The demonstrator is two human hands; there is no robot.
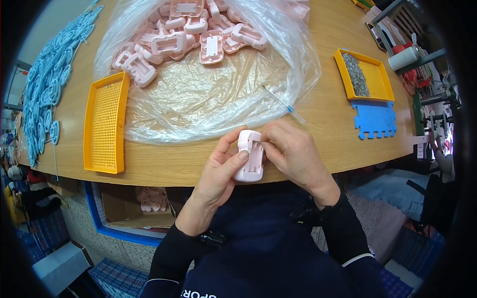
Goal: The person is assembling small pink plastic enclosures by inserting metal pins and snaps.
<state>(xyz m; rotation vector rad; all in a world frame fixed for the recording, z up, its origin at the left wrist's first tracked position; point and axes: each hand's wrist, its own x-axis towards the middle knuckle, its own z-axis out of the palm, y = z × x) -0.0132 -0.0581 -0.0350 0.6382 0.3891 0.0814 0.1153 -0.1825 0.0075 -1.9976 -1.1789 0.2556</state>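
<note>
The pink casing [255, 163] could twist if your left hand [218, 167], pinching it, loosens while your right hand [294, 153] bunches at its 2 o'clock edge, grip contents unclear.

Illumination: bright, largely even. Glare: white highlights on the crumpled, transparent plastic sheet [208, 114]. Distortion: near edge of the brown wood-grain tabletop [174, 164] bows; corners vignette black. Focus: centre sharp, rim softer

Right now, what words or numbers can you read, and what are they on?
White letters on the navy fabric top: cut off by the picture's edge; I won't copy them.
White rectangle on a pale pink plastic shell: too small to read.
Dark mark on the left yellow plastic tray: unreadable.
</note>
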